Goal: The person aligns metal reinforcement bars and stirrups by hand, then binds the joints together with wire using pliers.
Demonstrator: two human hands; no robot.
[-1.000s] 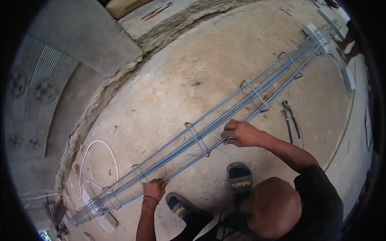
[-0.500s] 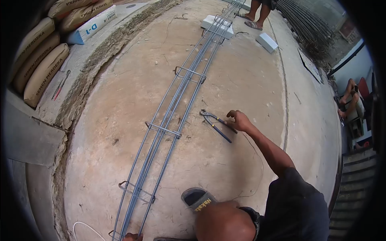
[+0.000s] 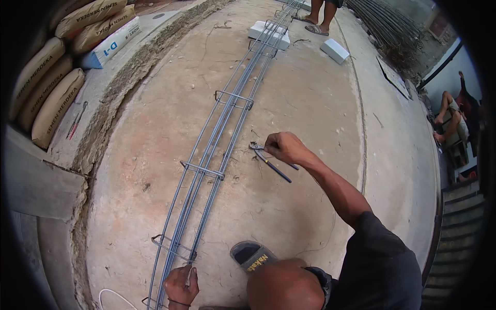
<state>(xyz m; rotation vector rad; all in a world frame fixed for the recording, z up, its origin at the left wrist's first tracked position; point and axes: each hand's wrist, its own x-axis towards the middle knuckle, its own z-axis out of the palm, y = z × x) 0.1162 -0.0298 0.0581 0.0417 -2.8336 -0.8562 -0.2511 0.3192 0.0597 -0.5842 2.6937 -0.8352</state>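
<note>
A long steel rebar cage (image 3: 204,150) with square stirrups runs lengthwise over the concrete floor. At its near end my left hand (image 3: 181,285) is closed beside the bars, just below a stirrup (image 3: 174,246). Whatever its fingers grip is too small to make out. My right hand (image 3: 285,148) hovers over the pincers (image 3: 273,167), its fingers pinched together and pointing left. Something thin may be between those fingertips, but I cannot make it out. The pincers lie on the floor right of the cage, dark handles spread, partly covered by the hand.
White blocks (image 3: 268,35) prop the far end of the cage; another block (image 3: 335,51) lies nearby. Cement bags (image 3: 58,108) and a red-handled tool (image 3: 76,120) rest on the left ledge. One person stands (image 3: 321,18) at the far end; another sits (image 3: 450,116) at right.
My right hand has moved left across the pincers and its fingers have closed. My left hand has come up along the cage from the bottom edge. The view has shifted slightly.
</note>
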